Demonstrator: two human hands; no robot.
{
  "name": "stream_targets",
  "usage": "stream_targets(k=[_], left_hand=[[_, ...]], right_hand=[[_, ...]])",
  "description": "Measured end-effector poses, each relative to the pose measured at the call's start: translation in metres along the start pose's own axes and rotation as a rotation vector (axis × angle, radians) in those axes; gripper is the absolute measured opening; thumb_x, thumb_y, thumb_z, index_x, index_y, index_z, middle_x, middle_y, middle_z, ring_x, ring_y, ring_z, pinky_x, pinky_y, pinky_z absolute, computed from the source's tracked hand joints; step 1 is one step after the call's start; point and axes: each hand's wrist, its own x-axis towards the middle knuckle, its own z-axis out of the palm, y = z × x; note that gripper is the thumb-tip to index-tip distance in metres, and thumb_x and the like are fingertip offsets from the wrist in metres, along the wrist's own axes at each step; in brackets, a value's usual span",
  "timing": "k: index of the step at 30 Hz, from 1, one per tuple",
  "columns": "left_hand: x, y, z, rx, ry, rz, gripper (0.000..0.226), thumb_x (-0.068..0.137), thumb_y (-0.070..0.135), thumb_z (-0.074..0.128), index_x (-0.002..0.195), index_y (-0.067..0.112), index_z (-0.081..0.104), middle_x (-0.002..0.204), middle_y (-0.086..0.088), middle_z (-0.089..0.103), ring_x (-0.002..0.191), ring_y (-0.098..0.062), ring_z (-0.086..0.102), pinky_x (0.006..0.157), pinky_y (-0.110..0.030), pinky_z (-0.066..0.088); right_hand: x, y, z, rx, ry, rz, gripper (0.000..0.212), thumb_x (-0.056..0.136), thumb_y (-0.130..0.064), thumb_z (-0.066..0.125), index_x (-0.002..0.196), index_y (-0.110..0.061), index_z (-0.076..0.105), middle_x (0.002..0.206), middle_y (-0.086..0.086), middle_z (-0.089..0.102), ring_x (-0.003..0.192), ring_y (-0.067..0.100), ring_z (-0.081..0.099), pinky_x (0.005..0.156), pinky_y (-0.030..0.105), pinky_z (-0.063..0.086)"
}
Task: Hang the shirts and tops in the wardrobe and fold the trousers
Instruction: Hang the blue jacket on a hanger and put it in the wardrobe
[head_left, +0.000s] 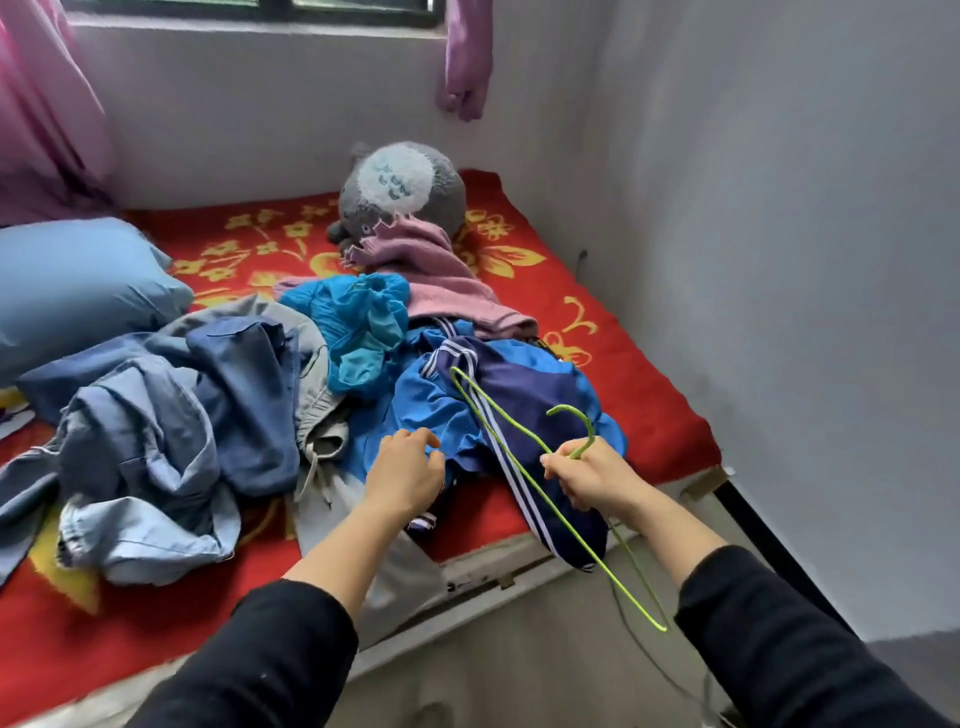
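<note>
A heap of clothes lies on the bed: a blue and navy track jacket (524, 395) with white stripes in front of me, a turquoise top (358, 322), a pink garment (441, 275) behind it, and denim blue shirts and trousers (171, 415) to the left. My right hand (592, 475) is closed on the neck of a thin green wire hanger (519, 452), which slants over the jacket. My left hand (408, 470) hovers over the jacket's near edge, fingers curled and apart, holding nothing.
The bed has a red floral blanket (613, 364). A blue pillow (78, 291) lies at the left, a grey plush toy (405, 187) at the back. White walls close in behind and to the right. Pink curtains (467, 57) hang by the window.
</note>
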Motion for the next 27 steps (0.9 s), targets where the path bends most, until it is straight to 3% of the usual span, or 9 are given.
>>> stream_targets(k=[8,12,16,19,22,24,26,27], left_hand=[[0.133,-0.004,0.023,0.008,-0.084,-0.134,0.032,0.093,0.022,0.04,0.118,0.014,0.059,0.123,-0.013,0.054,0.117,-0.03,0.044,0.092,-0.039,0.04],[0.206,-0.009,0.045,-0.029,-0.098,-0.24,0.033,0.093,0.023,0.04,0.12,0.015,0.057,0.125,-0.012,0.054,0.113,-0.029,0.048,0.084,-0.037,0.041],[0.276,-0.011,0.072,-0.099,-0.095,-0.389,0.033,0.093,0.022,0.039,0.12,0.013,0.057,0.118,-0.009,0.06,0.101,-0.027,0.055,0.075,-0.031,0.042],[0.323,-0.014,0.098,-0.137,-0.105,-0.492,0.033,0.093,0.023,0.038,0.117,0.013,0.058,0.113,-0.009,0.063,0.096,-0.027,0.056,0.074,-0.032,0.041],[0.37,-0.018,0.126,-0.179,-0.052,-0.525,0.031,0.095,0.027,0.033,0.089,0.01,0.057,0.108,-0.018,0.062,0.1,-0.038,0.053,0.079,-0.038,0.044],[0.399,-0.018,0.142,-0.185,0.011,-0.523,0.033,0.097,0.027,0.032,0.074,0.011,0.047,0.102,-0.019,0.061,0.099,-0.04,0.051,0.078,-0.042,0.043],[0.422,-0.018,0.155,-0.167,0.045,-0.515,0.028,0.098,0.029,0.035,0.087,0.011,0.054,0.113,-0.016,0.059,0.111,-0.038,0.047,0.085,-0.043,0.037],[0.431,-0.02,0.16,-0.158,0.03,-0.529,0.03,0.098,0.03,0.036,0.106,0.009,0.056,0.124,-0.014,0.055,0.12,-0.035,0.042,0.092,-0.043,0.035]], right_hand=[[0.137,-0.018,-0.028,0.027,0.042,0.079,0.03,0.09,-0.019,0.056,0.061,-0.011,0.053,0.041,-0.003,0.042,0.037,0.014,0.039,0.038,0.019,0.03],[0.223,-0.03,-0.035,-0.056,0.004,0.056,0.023,0.088,-0.022,0.054,0.067,-0.013,0.049,0.051,0.002,0.041,0.046,0.018,0.039,0.044,0.025,0.031],[0.312,-0.036,-0.039,-0.207,-0.027,0.01,0.035,0.09,-0.017,0.053,0.059,-0.013,0.038,0.054,0.0,0.037,0.06,0.022,0.038,0.057,0.032,0.029],[0.37,-0.035,-0.042,-0.384,-0.038,-0.048,0.033,0.095,-0.018,0.046,0.063,-0.013,0.041,0.069,0.014,0.05,0.074,0.033,0.045,0.064,0.033,0.024],[0.424,-0.025,-0.042,-0.5,-0.061,-0.105,0.017,0.097,-0.02,0.041,0.088,-0.007,0.047,0.102,0.026,0.061,0.098,0.044,0.054,0.069,0.04,0.03],[0.452,-0.016,-0.039,-0.569,-0.072,-0.135,0.014,0.098,-0.022,0.041,0.09,-0.01,0.044,0.104,0.027,0.062,0.099,0.046,0.055,0.068,0.042,0.03],[0.47,-0.005,-0.037,-0.612,-0.091,-0.149,0.016,0.099,-0.024,0.041,0.09,-0.011,0.043,0.102,0.026,0.063,0.096,0.046,0.056,0.067,0.042,0.03],[0.477,0.0,-0.036,-0.608,-0.105,-0.15,0.017,0.099,-0.024,0.041,0.087,-0.012,0.041,0.1,0.026,0.063,0.094,0.046,0.055,0.066,0.042,0.031]])
